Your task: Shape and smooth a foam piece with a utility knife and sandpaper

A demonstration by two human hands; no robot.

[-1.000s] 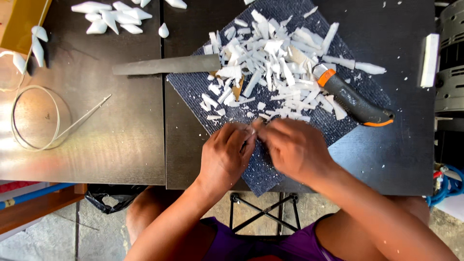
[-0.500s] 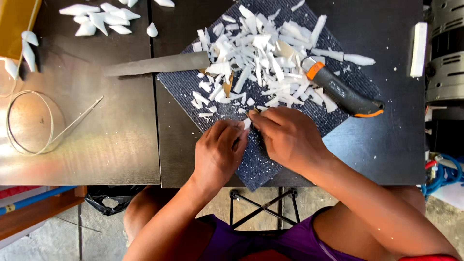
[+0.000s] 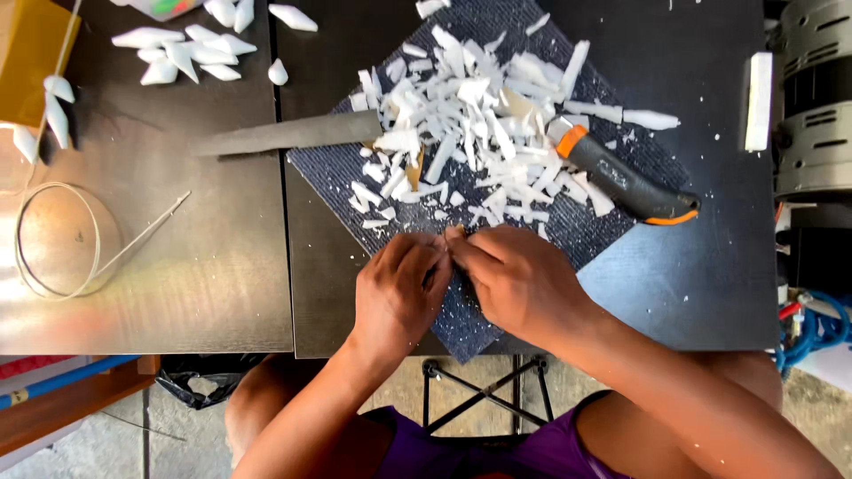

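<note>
Head view, left hand (image 3: 398,297) and right hand (image 3: 519,282) pinching small piece (image 3: 454,234), axis indiscernible

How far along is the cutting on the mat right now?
Done: a pile of white cut strips covers the dark blue textured mat, with pointed white pieces set aside at top left. In hand: left hand and right hand pinch something small, hidden. The orange-and-black-handled knife lies idle. What is left is unclear.
</note>
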